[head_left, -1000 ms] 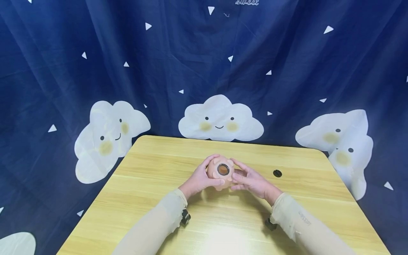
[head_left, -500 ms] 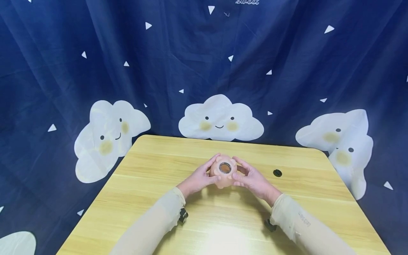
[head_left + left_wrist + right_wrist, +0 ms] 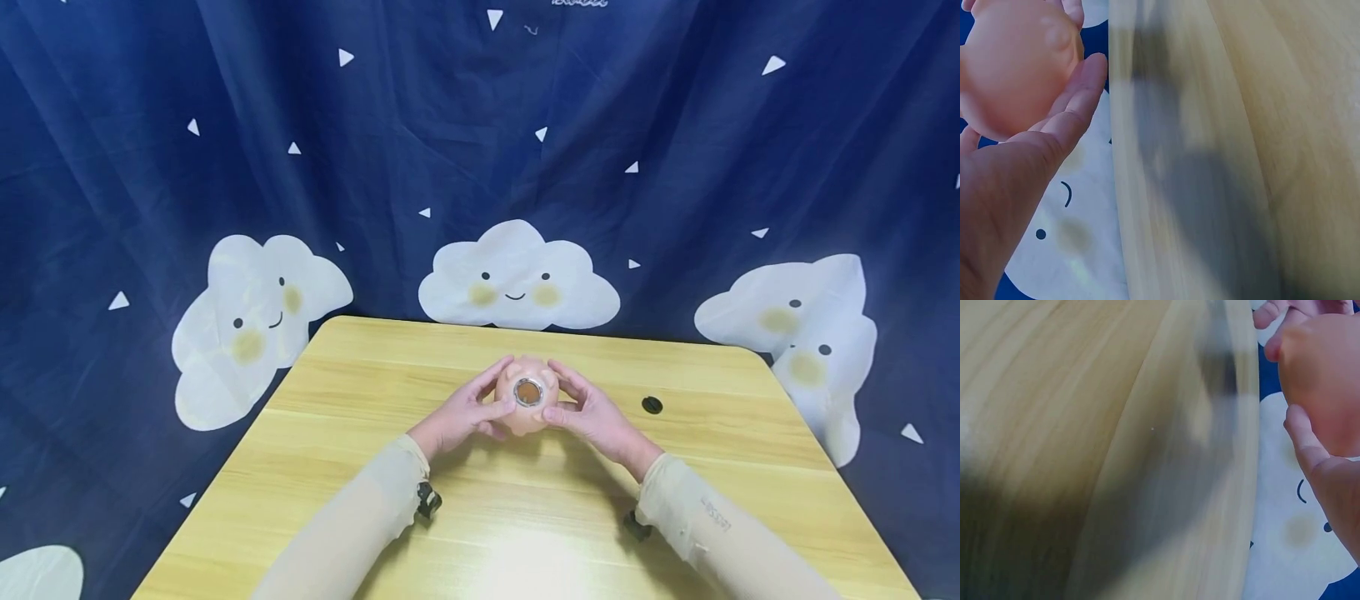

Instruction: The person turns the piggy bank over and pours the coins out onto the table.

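A round pink piggy bank (image 3: 522, 419) with short stubby feet is held above the table between both hands. Its underside faces the head camera, showing a round hole (image 3: 528, 392) with a shiny rim and a brownish inside. My left hand (image 3: 467, 414) grips it from the left, the thumb close to the hole. From the right, my right hand (image 3: 597, 418) holds it, thumb on the near side and fingers round the far side. The left wrist view shows the smooth pink body (image 3: 1016, 65) against the palm. A black round plug (image 3: 652, 405) lies on the table to the right.
The wooden table (image 3: 360, 467) has rounded far corners. Behind it hangs a dark blue curtain (image 3: 480, 167) printed with white smiling clouds and small triangles. Both forearms wear pale sleeves, with black wrist cameras beneath.
The piggy bank has turned slightly and shifted a little away from the body. The left thumb has moved up beside the hole, and the right fingers have shifted their hold. The plug stays put.
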The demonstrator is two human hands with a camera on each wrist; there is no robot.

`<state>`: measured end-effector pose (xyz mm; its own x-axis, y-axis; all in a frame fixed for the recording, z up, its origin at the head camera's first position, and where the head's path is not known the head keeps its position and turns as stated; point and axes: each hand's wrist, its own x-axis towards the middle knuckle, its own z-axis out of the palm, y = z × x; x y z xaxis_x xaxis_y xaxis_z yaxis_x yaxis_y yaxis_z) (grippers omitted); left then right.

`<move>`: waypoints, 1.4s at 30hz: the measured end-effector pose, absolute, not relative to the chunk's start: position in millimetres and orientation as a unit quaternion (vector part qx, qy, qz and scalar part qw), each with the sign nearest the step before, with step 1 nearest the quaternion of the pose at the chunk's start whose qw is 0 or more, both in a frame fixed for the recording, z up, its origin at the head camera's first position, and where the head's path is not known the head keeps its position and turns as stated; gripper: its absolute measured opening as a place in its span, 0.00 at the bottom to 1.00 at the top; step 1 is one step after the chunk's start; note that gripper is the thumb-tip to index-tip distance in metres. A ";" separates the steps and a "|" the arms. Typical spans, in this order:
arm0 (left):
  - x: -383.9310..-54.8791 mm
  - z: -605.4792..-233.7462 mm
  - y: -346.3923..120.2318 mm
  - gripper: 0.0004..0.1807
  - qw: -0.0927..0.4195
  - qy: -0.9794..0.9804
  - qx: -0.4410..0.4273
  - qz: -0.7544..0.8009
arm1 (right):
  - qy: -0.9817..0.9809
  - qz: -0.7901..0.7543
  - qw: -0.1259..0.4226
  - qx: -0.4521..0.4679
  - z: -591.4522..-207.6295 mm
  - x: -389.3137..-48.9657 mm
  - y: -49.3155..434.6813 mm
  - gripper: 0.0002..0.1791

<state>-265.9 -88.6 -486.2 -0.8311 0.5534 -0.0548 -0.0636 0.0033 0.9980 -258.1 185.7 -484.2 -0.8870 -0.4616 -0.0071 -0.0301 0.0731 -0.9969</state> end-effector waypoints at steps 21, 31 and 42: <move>-267.6 -484.3 -87.9 0.51 0.204 0.673 0.200 0.682 | 0.679 -0.692 0.188 -0.156 -488.1 -261.0 187.4 0.56; -265.0 -479.2 -81.3 0.45 0.223 0.640 0.170 0.716 | 0.698 -0.682 0.166 -0.141 -486.4 -259.6 185.4 0.54; -264.1 -476.9 -73.4 0.32 0.198 0.638 0.082 0.740 | 0.680 -0.698 0.171 -0.148 -480.1 -257.7 181.9 0.51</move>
